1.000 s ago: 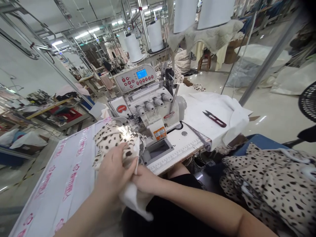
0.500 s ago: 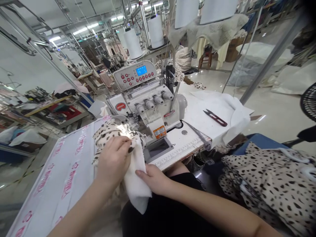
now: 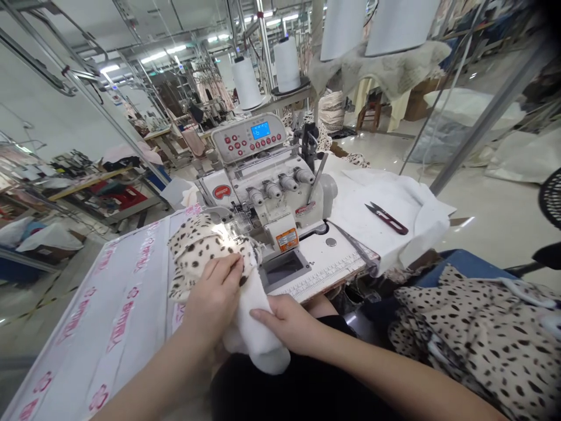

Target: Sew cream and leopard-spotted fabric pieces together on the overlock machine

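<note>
An overlock sewing machine [image 3: 280,193] stands before me, its lamp lit over the needle area. Spotted cream fabric [image 3: 188,245] lies at the needle, bunched on the machine's left side. My left hand [image 3: 214,298] is closed on this fabric just in front of the presser foot, fingertips pinched together. From there a white fabric piece [image 3: 258,316] hangs down over the table edge toward my lap. My right hand [image 3: 289,321] grips its right edge between thumb and fingers. How the two fabrics join is hidden beneath my left hand.
Thread snips [image 3: 388,218] lie on white cloth [image 3: 350,199] right of the machine. More spotted fabric [image 3: 491,333] is heaped at my right. Thread cones [image 3: 287,64] stand behind the machine. A metal pole [image 3: 464,123] slants at the right, near a black fan [image 3: 550,199].
The view has shifted slightly, so the scene sits lower and to the right. More spotted fabric shows left of the needle, and the white piece's lower end has swung right and rounded.
</note>
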`<state>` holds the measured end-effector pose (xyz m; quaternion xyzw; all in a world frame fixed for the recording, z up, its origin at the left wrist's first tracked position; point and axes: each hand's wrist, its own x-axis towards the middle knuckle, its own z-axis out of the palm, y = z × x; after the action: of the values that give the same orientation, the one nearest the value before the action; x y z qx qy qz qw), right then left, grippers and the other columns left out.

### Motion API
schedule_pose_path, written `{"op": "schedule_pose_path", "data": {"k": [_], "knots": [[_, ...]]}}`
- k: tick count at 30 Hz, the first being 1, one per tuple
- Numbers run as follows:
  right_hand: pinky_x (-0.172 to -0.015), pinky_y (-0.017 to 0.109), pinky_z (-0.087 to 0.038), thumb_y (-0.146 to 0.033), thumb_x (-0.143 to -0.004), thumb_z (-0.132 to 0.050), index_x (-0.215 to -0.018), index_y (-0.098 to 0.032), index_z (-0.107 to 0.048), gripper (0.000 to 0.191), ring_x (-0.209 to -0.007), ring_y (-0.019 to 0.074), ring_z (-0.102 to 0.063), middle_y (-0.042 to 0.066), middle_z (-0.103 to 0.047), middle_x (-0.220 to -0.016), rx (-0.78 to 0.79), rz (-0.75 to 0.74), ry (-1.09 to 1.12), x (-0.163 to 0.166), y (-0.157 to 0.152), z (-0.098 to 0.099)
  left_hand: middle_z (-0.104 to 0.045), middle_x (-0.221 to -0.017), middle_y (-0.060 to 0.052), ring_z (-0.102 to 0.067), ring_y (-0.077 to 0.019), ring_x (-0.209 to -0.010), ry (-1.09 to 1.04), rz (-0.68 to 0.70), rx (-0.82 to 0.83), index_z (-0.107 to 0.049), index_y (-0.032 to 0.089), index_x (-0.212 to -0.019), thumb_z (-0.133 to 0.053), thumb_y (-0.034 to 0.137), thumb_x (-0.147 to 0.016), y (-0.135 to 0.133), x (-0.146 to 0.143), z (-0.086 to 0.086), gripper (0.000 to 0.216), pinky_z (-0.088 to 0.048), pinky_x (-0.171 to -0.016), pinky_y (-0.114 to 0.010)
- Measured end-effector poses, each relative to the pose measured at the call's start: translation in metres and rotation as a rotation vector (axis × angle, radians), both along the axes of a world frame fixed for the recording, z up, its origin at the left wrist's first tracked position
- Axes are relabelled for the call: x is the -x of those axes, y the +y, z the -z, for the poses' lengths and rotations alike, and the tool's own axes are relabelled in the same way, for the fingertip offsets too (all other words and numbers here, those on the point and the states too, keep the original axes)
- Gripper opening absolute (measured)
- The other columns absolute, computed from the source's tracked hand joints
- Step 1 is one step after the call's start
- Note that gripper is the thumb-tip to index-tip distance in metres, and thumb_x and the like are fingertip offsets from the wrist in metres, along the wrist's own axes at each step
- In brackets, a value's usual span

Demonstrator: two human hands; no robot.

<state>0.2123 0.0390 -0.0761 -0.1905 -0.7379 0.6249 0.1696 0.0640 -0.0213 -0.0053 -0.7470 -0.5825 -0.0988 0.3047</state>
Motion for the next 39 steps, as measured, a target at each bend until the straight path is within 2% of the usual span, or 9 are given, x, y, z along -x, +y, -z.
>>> {"op": "schedule_pose_path", "data": {"k": [4, 9, 13, 17, 24, 33, 39], "knots": [[-0.053, 0.021, -0.035, -0.031, -0.083, -0.045, -0.063, -0.015, -0.049, 0.026, -0.061, 0.0133, -0.046, 0.000, -0.050, -0.062, -0.034, 0.016, -0.032, 0.009, 0.010, -0.004, -0.058, -0.102, -0.016, -0.050, -0.0237, -0.093, 0.034, -0.045, 0.032, -0.058, 0.006, -0.101, -0.039, 0.004, -0.080, 0.011, 0.010, 0.000, 0.029, -0.049, -0.077, -0.037], [-0.055, 0.021, -0.036, -0.032, -0.084, -0.046, -0.065, -0.014, -0.051, 0.028, -0.061, 0.0131, -0.047, 0.000, -0.051, -0.061, -0.052, 0.023, -0.054, 0.018, 0.018, -0.005, -0.056, -0.102, -0.015, -0.050, -0.0221, -0.090, 0.044, -0.044, 0.035, -0.058, 0.007, -0.099, -0.038, 0.008, -0.083, 0.016, 0.017, -0.005, 0.026, -0.049, -0.073, -0.034], [-0.054, 0.021, -0.036, -0.033, -0.086, -0.046, -0.066, -0.013, -0.053, 0.029, -0.060, 0.0130, -0.048, 0.000, -0.052, -0.060, -0.085, 0.031, -0.068, 0.014, 0.017, -0.005, -0.058, -0.094, -0.009, -0.052, -0.0194, -0.086, -0.095, -0.081, -0.014, -0.058, 0.013, -0.095, -0.044, 0.013, -0.082, 0.010, 0.006, -0.007, 0.019, -0.048, -0.074, -0.032], [-0.053, 0.021, -0.035, -0.032, -0.087, -0.045, -0.067, -0.014, -0.053, 0.028, -0.061, 0.0136, -0.050, 0.001, -0.053, -0.060, -0.127, 0.025, -0.086, 0.007, 0.014, -0.010, -0.060, -0.091, -0.008, -0.054, -0.0180, -0.085, -0.226, -0.132, -0.045, -0.059, 0.012, -0.091, -0.048, 0.014, -0.081, 0.005, -0.009, -0.005, 0.015, -0.047, -0.077, -0.032], [-0.059, 0.022, -0.038, -0.031, -0.087, -0.046, -0.067, -0.014, -0.054, 0.028, -0.064, 0.0152, -0.054, 0.004, -0.060, -0.066, -0.198, 0.044, -0.100, 0.002, 0.011, -0.012, -0.061, -0.089, -0.008, -0.054, -0.0189, -0.083, -0.127, -0.116, -0.099, -0.061, 0.012, -0.095, -0.050, 0.009, -0.080, 0.005, -0.013, 0.005, 0.019, -0.047, -0.073, -0.031], [-0.057, 0.021, -0.036, -0.032, -0.087, -0.044, -0.067, -0.015, -0.053, 0.029, -0.061, 0.0137, -0.051, 0.001, -0.055, -0.062, -0.182, 0.031, -0.067, 0.001, 0.017, -0.007, -0.057, -0.097, -0.009, -0.054, -0.0196, -0.088, -0.158, -0.135, -0.087, -0.061, 0.015, -0.093, -0.048, 0.016, -0.082, 0.003, -0.011, 0.008, 0.018, -0.048, -0.074, -0.033], [-0.054, 0.020, -0.034, -0.031, -0.087, -0.045, -0.066, -0.014, -0.054, 0.028, -0.060, 0.0123, -0.048, 0.000, -0.053, -0.062, -0.162, 0.027, -0.107, 0.003, 0.022, -0.005, -0.054, -0.080, -0.007, -0.050, -0.0175, -0.078, -0.228, -0.120, -0.063, -0.059, 0.014, -0.082, -0.046, 0.015, -0.083, 0.008, -0.013, 0.007, 0.013, -0.047, -0.068, -0.031]]}}
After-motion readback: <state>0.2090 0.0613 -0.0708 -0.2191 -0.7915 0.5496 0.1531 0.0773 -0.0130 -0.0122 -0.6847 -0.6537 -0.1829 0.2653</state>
